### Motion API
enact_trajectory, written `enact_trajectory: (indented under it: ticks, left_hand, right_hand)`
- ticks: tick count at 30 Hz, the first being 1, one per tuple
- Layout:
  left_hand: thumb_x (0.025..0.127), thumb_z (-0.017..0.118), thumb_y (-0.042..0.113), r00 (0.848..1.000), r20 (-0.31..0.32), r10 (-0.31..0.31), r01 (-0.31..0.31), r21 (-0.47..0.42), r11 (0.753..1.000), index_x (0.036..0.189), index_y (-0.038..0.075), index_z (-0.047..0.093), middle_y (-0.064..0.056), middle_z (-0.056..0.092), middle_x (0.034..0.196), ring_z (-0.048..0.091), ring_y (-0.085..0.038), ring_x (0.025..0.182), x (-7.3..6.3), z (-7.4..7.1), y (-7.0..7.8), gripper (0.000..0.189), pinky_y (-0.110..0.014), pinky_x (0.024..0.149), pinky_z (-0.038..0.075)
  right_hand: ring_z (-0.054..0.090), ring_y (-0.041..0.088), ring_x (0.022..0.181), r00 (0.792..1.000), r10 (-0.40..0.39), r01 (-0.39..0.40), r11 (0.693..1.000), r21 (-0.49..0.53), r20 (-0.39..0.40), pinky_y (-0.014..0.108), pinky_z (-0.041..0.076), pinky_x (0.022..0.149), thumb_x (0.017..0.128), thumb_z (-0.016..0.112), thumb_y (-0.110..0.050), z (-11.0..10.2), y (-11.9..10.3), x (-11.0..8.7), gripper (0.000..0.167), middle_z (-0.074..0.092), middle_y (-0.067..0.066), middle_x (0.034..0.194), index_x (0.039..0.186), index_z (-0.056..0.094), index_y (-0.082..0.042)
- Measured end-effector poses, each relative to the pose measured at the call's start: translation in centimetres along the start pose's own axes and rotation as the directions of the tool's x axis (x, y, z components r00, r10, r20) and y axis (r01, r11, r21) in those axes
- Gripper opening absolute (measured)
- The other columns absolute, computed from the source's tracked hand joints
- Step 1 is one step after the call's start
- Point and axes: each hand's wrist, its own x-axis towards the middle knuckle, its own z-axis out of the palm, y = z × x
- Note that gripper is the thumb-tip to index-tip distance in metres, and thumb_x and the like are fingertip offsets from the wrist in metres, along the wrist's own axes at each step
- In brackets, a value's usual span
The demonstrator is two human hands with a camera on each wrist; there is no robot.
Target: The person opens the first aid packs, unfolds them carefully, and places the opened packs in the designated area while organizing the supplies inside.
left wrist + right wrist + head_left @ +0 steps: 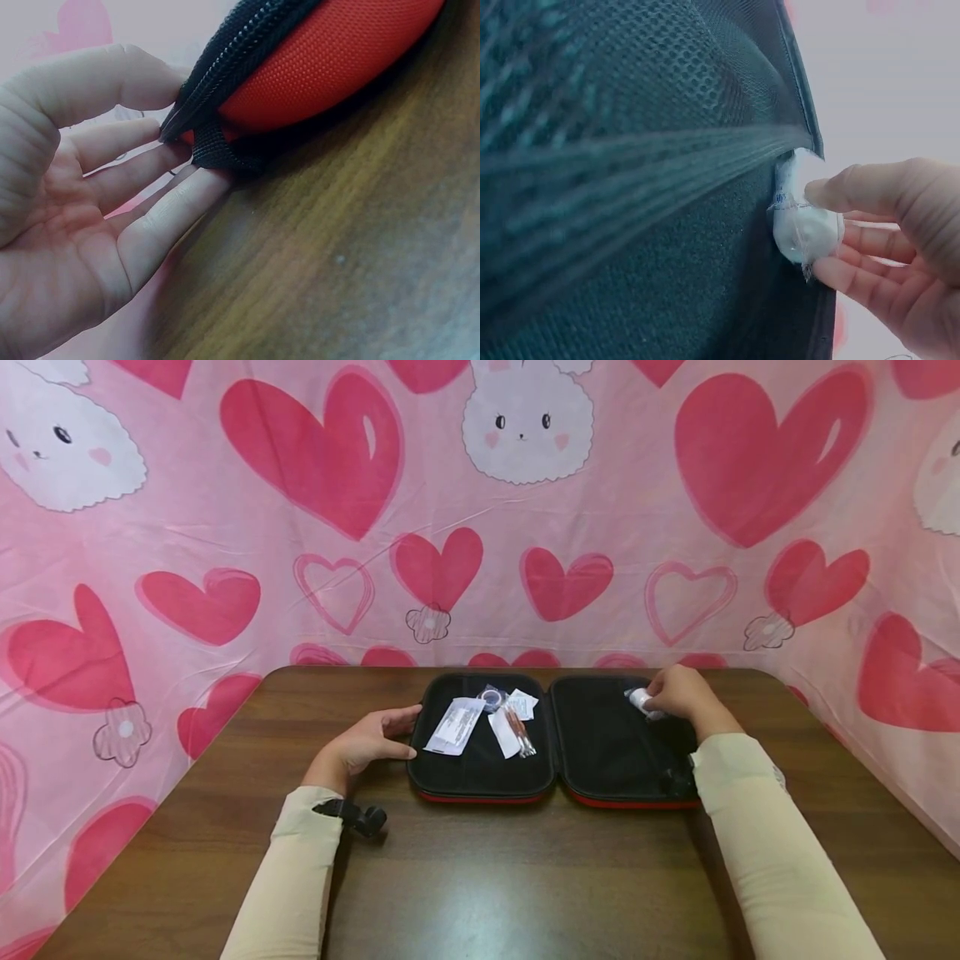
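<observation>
An unzipped black case with a red outer shell [330, 67] lies spread out on the table. My left hand [371, 742] is at its left edge, fingertips touching the zipped rim near a black fabric loop [217, 150]. With thumb and fingers my right hand [681, 695] pinches a white bandage roll [806, 217] in clear wrapping, over the far side of the right half. Beside the roll, a mesh pocket [630, 67] with an elastic band spans that half. Part of the right half is hidden by my right hand and forearm.
In the left half lie a white paper packet [456, 725], a tape roll in clear wrapping [491, 697], a small white sachet [522, 704], a white strip [504, 732] and brown-tipped swabs [517, 727]. Heart-patterned pink cloth [480, 502] hangs behind the wooden table [480, 877].
</observation>
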Motion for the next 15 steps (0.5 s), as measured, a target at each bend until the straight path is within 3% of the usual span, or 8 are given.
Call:
enact_trajectory:
  ticks: [7,15]
  left_hand:
    - [0.078,0.075,0.0,1.0,-0.001,-0.001,0.001,0.0,1.0,0.15,0.003,0.036,-0.022,0.042,0.148,0.036,-0.039,0.137,0.1,0.0,-0.1,0.082,-0.053,0.112,0.028]
    - [0.078,0.075,-0.001,1.0,0.002,0.007,-0.007,-0.003,1.0,0.15,0.002,0.035,-0.022,0.041,0.148,0.036,-0.039,0.137,0.0,0.0,-0.1,0.082,-0.053,0.112,0.028]
  right_hand:
    - [0.062,0.03,0.082,0.997,-0.076,0.075,0.996,0.056,0.017,0.053,0.049,0.083,0.079,0.076,-0.007,0.4,0.9,0.2,0.021,0.071,0.017,0.088,0.095,0.073,0.006]
    - [0.062,0.023,0.082,0.991,-0.092,0.072,0.98,0.186,0.098,0.037,0.053,0.077,0.08,0.076,-0.002,0.4,1.3,0.0,0.021,0.072,0.013,0.09,0.1,0.073,0.005]
